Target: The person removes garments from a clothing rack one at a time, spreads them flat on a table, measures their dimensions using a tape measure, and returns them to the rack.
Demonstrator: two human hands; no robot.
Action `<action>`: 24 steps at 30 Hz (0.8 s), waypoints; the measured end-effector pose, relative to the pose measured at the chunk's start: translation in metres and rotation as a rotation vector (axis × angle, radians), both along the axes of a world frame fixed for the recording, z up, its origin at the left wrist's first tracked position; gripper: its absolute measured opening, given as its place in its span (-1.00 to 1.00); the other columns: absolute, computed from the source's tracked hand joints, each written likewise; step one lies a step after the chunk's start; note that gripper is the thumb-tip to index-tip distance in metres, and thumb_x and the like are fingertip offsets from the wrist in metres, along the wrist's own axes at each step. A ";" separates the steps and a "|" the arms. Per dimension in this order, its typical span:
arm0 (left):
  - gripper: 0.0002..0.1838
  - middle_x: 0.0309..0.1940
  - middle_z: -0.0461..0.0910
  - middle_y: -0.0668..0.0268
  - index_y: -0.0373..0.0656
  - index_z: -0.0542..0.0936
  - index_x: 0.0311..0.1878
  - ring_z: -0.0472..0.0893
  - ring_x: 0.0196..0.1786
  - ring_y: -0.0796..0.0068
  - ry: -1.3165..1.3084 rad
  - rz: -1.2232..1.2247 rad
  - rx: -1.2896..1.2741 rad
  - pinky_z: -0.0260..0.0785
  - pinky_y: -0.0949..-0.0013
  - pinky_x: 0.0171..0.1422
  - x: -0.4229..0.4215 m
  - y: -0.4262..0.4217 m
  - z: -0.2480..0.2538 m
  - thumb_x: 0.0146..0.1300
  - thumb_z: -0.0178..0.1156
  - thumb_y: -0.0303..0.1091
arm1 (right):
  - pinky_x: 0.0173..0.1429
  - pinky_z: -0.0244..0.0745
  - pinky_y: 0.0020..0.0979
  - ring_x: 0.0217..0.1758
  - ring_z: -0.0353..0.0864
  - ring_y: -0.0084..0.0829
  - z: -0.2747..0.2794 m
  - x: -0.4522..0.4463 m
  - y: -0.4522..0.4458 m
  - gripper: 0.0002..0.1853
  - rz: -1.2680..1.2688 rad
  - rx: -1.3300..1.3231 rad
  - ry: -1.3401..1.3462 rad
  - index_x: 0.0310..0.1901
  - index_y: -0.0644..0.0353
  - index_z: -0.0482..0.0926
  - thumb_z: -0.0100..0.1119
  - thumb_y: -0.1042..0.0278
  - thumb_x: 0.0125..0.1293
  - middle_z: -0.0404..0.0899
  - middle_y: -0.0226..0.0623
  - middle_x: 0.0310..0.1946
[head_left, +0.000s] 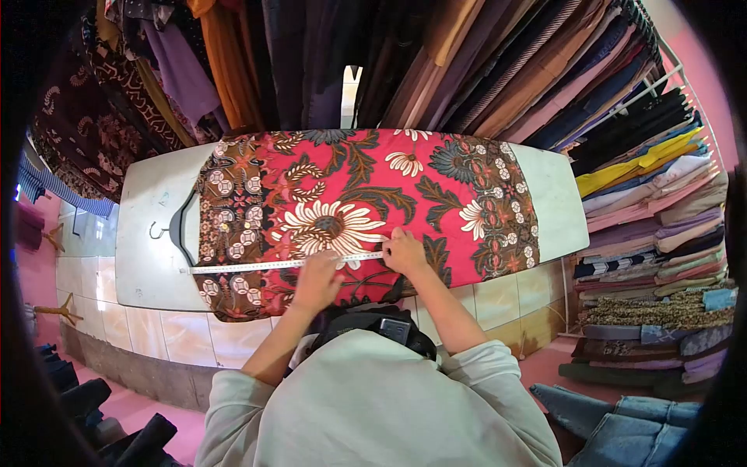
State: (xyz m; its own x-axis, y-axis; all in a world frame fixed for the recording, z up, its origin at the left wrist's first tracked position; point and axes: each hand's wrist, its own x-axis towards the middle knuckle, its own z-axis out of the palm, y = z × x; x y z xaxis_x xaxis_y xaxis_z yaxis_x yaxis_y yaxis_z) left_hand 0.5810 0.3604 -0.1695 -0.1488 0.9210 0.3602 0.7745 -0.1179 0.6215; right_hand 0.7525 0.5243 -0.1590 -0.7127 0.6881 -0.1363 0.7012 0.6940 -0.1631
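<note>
A red batik cloth with large white flowers and brown patterned end bands lies spread over a white board. Across its lower half runs a white tape measure, from the left end band to my right hand. My right hand pinches the tape at its right end, close to the cloth. Over the middle of the tape is my left hand, thumb apart from the fingers, fingertips at or just above the tape; contact is unclear. A black clothes hanger with a metal hook sticks out at the cloth's left edge.
The white board shows at both ends of the cloth. Hanging garments crowd its far side. Folded clothes are stacked on a rack at the right. Jeans lie at lower right, and dark items at lower left.
</note>
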 end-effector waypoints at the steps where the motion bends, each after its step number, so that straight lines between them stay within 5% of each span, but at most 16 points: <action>1: -0.47 0.02 0.40 0.15 -0.21 0.42 0.01 0.35 0.12 0.16 0.077 -0.079 -0.097 0.10 0.14 0.26 0.018 0.009 0.013 -0.09 0.27 -0.29 | -0.21 0.49 -0.17 -0.16 0.45 -0.15 -0.001 0.000 0.000 -0.85 0.004 0.003 -0.008 -0.40 0.03 0.61 0.10 0.24 0.01 0.38 -0.21 -0.28; 10: -0.66 -0.03 0.49 0.43 -0.07 0.51 -0.01 0.45 0.06 0.53 0.389 0.199 -0.335 -0.14 -0.11 0.35 0.078 0.039 -0.015 0.13 0.01 -0.27 | -0.18 0.47 -0.18 -0.20 0.47 -0.13 -0.004 0.055 0.041 -0.85 -0.022 -0.210 0.153 -0.47 0.00 0.60 0.16 0.16 0.00 0.40 -0.21 -0.31; 17: -0.76 -0.21 0.59 0.38 -0.10 0.61 -0.22 0.53 -0.06 0.47 0.253 0.405 -0.272 -0.21 -0.07 0.38 0.095 0.049 -0.006 0.02 0.06 -0.39 | -0.18 0.45 -0.20 -0.20 0.49 -0.17 0.001 0.215 0.147 -0.84 -0.135 -0.244 0.139 -0.54 0.00 0.59 0.24 0.13 -0.07 0.41 -0.19 -0.34; 24: -0.81 -0.23 0.59 0.35 -0.12 0.60 -0.30 0.54 -0.09 0.43 0.260 0.489 -0.236 -0.19 -0.10 0.37 0.106 0.056 -0.006 0.01 0.05 -0.41 | -0.19 0.47 -0.21 -0.19 0.47 -0.15 -0.001 0.228 0.145 -0.89 -0.152 -0.072 0.070 -0.54 -0.01 0.61 0.26 0.19 -0.08 0.40 -0.24 -0.31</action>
